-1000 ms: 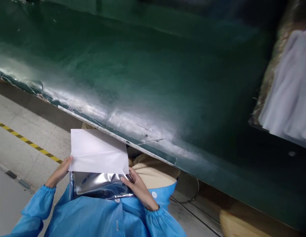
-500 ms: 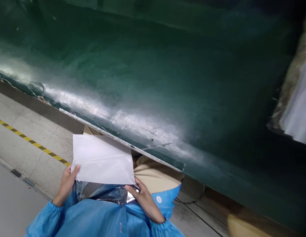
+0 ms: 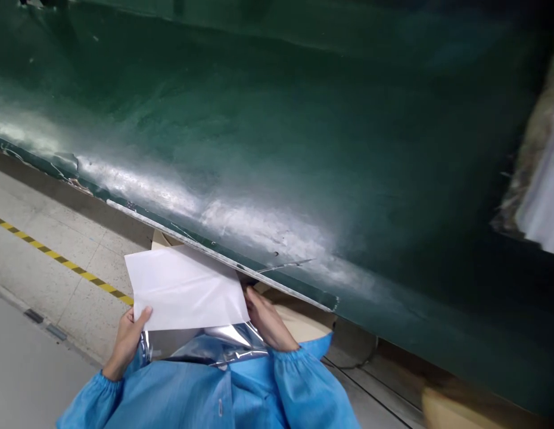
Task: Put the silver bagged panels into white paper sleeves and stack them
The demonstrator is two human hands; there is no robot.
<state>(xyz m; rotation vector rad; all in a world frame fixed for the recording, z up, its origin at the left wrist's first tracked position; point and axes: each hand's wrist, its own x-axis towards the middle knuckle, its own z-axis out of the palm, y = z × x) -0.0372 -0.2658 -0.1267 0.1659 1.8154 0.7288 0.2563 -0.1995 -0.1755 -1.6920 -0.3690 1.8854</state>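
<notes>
A smooth white sheet (image 3: 187, 289) lies tilted over my lap, just below the bench edge. Glossy clear film (image 3: 214, 345) shows from under its lower edge; I cannot tell whether the two are joined. My left hand (image 3: 130, 335) pinches the sheet's lower left side, thumb on top and fingers beneath. Along the right edge, my right hand (image 3: 270, 322) has its fingers together and bent against the sheet; its thumb is hidden.
A worn green bench top (image 3: 304, 149) spans the view, with a pale strip (image 3: 214, 253) along its near edge. White material in clear wrapping (image 3: 542, 196) is at the far right. Yellow-black tape (image 3: 58, 256) crosses the floor at left; a dark cable (image 3: 366, 390) hangs lower right.
My right hand has moved up along the sheet's right edge from its lower corner. The sheet's upper left corner has dropped slightly, and more film shows at the lower right.
</notes>
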